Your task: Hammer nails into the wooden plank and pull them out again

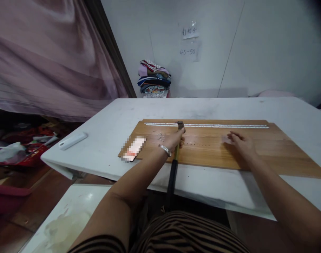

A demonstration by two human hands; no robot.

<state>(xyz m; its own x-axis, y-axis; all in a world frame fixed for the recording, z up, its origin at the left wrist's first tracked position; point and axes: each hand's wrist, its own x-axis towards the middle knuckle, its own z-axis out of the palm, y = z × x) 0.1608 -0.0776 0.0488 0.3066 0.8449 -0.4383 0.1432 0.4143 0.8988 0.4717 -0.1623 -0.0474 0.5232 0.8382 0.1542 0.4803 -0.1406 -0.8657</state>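
My left hand (178,137), a silver bracelet on its wrist, is wrapped round a hammer (172,179) just below its head. The hammer's black grip points down toward my body. My right hand (241,140) hovers over the right part of a wooden board (276,154), its fingers drawn together at a faint, pale, see-through thing that is too blurred to name. Several loose nails (161,137) lie on the board left of the hammer. A row of small dark dots (200,144), perhaps nails or holes, runs between my hands. White measuring strips (215,126) stretch along the board's far edge.
The board rests on a white table (97,123). A pixelated phone-like object (135,149) overlaps its left corner. Farther left lies a white handle-shaped thing (73,140). Folded cloths (154,80) are stacked by the wall, and a pink curtain (44,52) hangs at left.
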